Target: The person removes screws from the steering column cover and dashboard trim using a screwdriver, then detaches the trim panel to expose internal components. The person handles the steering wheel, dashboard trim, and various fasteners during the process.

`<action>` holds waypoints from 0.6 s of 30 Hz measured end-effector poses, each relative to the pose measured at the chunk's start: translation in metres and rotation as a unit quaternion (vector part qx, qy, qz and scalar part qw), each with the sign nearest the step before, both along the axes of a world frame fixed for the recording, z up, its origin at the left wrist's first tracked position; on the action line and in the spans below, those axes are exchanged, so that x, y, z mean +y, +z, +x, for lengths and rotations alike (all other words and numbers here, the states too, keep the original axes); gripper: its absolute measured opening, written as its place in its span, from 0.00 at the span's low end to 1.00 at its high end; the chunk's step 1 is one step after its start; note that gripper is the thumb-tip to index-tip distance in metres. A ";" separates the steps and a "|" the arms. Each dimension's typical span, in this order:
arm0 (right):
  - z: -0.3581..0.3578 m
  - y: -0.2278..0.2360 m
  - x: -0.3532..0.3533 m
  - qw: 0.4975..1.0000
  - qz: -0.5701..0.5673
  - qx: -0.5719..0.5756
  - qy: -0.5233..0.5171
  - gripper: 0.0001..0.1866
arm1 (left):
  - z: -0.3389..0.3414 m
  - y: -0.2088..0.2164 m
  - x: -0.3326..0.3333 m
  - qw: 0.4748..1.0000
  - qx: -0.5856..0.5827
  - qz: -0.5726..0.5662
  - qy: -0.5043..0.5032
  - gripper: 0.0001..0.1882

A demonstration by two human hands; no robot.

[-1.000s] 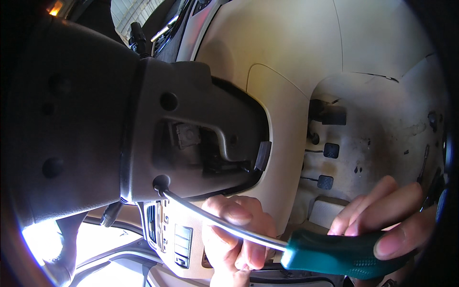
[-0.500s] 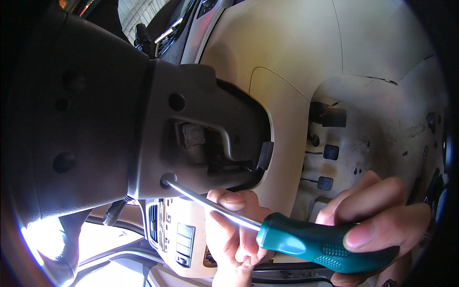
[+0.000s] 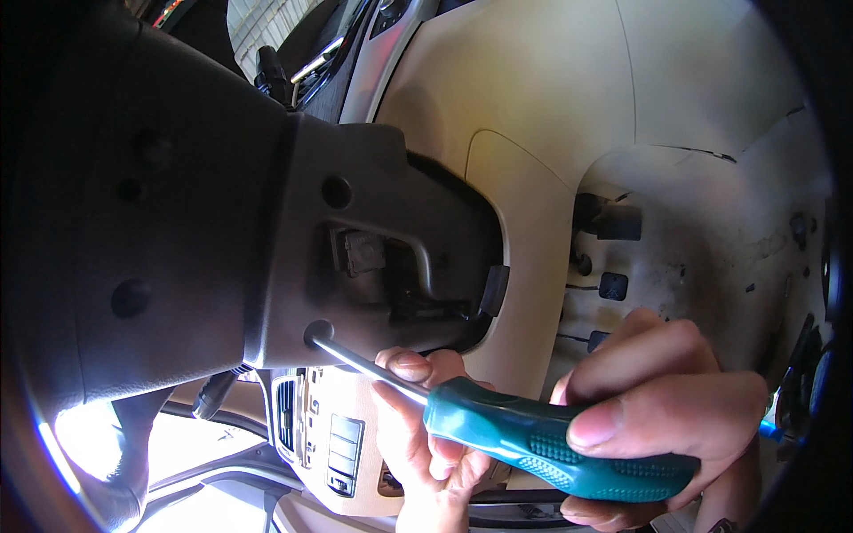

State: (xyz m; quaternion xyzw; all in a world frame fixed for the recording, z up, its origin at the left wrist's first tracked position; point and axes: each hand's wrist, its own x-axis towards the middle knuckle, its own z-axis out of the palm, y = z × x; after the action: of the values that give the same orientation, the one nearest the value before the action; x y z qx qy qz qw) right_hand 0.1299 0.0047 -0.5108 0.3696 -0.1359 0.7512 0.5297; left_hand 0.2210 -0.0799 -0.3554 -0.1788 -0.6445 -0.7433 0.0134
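Note:
A screwdriver with a green handle (image 3: 533, 435) and a metal shaft (image 3: 360, 362) slants across the lower middle. The shaft's tip is inside a round hole (image 3: 319, 335) in the dark steering column cover (image 3: 293, 258), so the tip itself is hidden. My right hand (image 3: 666, 400) is closed round the handle, with fingers on its textured grip. Closer to the tip, my left hand (image 3: 426, 426) is closed with thumb and fingers at the shaft, just ahead of the handle and partly behind it.
A second round hole (image 3: 337, 192) sits higher on the cover, beside a recess with a bracket-like part (image 3: 360, 253). Pedals (image 3: 613, 285) lie beyond the beige panel (image 3: 524, 293). A stalk (image 3: 215, 394) and a switch panel (image 3: 345, 453) stand lower left.
My right hand and the green handle have moved left, closer to the hole. Less of the shaft shows now. My left hand stays around the shaft, and the view has shifted slightly.

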 end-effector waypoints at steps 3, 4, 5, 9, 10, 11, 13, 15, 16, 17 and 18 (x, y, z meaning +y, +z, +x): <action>0.013 0.000 0.010 0.999 -0.016 -0.009 0.037 0.21 | 0.007 0.000 0.008 0.998 -0.001 0.005 0.056 0.17; 0.013 0.004 0.011 0.998 -0.042 -0.008 0.042 0.22 | 0.008 0.000 0.011 0.997 0.000 0.007 0.071 0.17; 0.017 0.008 0.012 0.997 -0.069 -0.007 0.045 0.22 | 0.009 -0.001 0.013 0.996 0.001 0.010 0.086 0.17; 0.010 0.033 0.007 0.970 -0.089 0.122 0.189 0.27 | 0.006 -0.002 0.016 0.997 0.002 0.020 0.080 0.17; 0.013 0.030 0.012 0.974 -0.041 0.096 0.201 0.28 | 0.005 -0.002 0.015 0.997 0.000 0.021 0.077 0.17; 0.014 0.030 0.012 0.975 0.008 0.069 0.209 0.28 | 0.004 -0.002 0.015 0.997 0.000 0.024 0.072 0.17; 0.029 0.009 0.033 0.974 0.164 -0.139 0.071 0.27 | 0.003 -0.003 0.013 0.998 0.001 0.028 0.060 0.17; 0.034 0.002 0.029 0.976 0.124 -0.161 0.077 0.27 | 0.001 -0.003 0.011 0.998 0.002 0.031 0.047 0.17; 0.035 -0.002 0.029 0.973 0.126 -0.175 0.080 0.27 | 0.000 -0.004 0.010 0.999 0.005 0.032 0.040 0.17; 0.036 -0.004 0.028 0.970 0.129 -0.188 0.081 0.28 | -0.002 -0.004 0.008 1.000 0.015 -0.006 0.022 0.17; 0.037 -0.006 0.029 0.966 0.133 -0.204 0.083 0.29 | -0.004 -0.005 0.008 0.999 0.009 0.038 0.017 0.17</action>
State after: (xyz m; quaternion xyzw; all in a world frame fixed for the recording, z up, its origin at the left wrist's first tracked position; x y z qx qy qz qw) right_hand 0.1670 0.0338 -0.5164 0.2860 -0.3087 0.8270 0.3729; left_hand 0.2169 -0.0722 -0.3601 -0.1737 -0.6186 -0.7652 0.0390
